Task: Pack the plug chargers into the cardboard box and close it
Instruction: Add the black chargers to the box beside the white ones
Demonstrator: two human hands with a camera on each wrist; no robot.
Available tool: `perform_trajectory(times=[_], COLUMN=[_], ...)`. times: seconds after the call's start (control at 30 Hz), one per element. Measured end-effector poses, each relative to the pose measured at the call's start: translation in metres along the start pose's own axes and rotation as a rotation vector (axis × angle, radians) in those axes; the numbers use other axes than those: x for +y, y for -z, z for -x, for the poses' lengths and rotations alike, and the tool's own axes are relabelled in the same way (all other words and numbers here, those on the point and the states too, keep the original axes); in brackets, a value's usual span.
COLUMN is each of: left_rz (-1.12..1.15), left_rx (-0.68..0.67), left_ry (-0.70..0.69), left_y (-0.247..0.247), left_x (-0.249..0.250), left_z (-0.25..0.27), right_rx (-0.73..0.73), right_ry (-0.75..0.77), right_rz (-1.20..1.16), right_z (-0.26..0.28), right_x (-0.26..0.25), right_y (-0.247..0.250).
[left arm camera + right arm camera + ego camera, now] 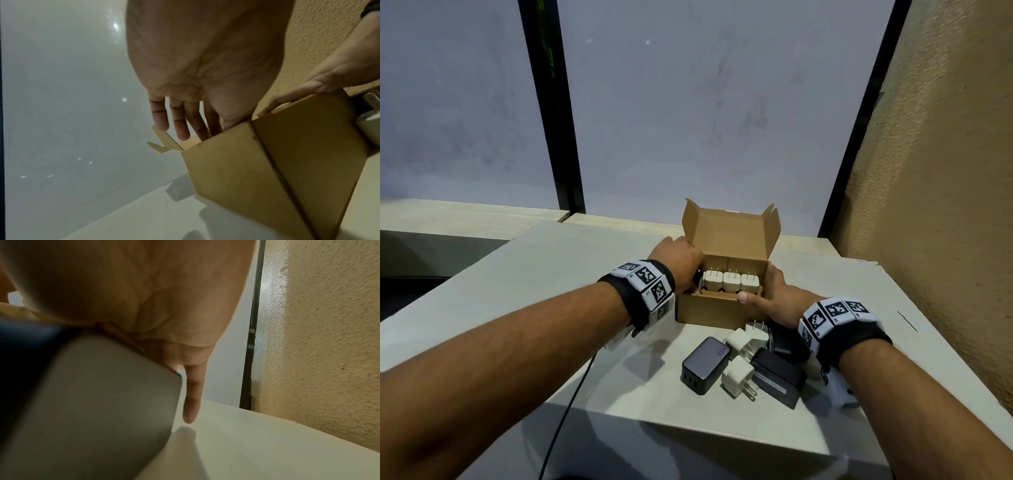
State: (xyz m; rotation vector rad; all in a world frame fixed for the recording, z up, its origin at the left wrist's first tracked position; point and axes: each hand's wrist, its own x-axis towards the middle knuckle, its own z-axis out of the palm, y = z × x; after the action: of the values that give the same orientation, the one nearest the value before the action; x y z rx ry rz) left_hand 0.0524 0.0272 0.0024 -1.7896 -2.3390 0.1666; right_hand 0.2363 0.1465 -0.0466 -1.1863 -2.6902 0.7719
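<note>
The cardboard box (709,310) stands open on the table, its lid (732,229) upright at the back. Three white plug chargers (731,282) sit in a row inside, prongs up. A dark object (698,281) shows at the box's left end, partly hidden. My left hand (681,262) is at the box's left wall (226,170), with its fingers (180,126) straight over the side flap and its thumb dipping inside, tip hidden. My right hand (767,296) clasps the front right corner, thumb (287,100) along the front rim. Several loose chargers lie in front: a dark grey one (705,365), white ones (738,377), black ones (777,380).
The loose chargers crowd the table (592,274) under my right wrist, one filling the right wrist view (92,402). A textured wall (935,205) rises close on the right. Glass panels stand behind. A black cable (571,401) runs off the table's front left edge.
</note>
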Motion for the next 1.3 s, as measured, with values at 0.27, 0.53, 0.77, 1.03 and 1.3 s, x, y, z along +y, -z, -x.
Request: perform_trajectory(times=[0.27, 0.53, 0.77, 1.03, 1.3], left_rz=[-0.003, -0.026, -0.007, 0.023, 0.053], left_rx=[-0.009, -0.097, -0.17, -0.302, -0.197], left_ry=[-0.002, -0.007, 0.02, 0.07, -0.082], left_y=[0.001, 0.006, 0.011, 0.016, 0.029], left_x=[-0.001, 0.001, 0.005, 0.01, 0.006], left_z=[0.001, -0.003, -0.004, -0.009, 0.012], right_rx=[0.002, 0.0, 0.004, 0.016, 0.031], right_ry=[-0.006, -0.014, -0.028, -0.008, -0.008], right_rz=[-0.014, 0.008, 0.015, 0.006, 0.001], right_z=[0.002, 0.001, 0.0, -0.001, 0.002], right_x=[0.001, 0.003, 0.002, 0.003, -0.001], right_y=[0.001, 0.001, 0.0, -0.001, 0.003])
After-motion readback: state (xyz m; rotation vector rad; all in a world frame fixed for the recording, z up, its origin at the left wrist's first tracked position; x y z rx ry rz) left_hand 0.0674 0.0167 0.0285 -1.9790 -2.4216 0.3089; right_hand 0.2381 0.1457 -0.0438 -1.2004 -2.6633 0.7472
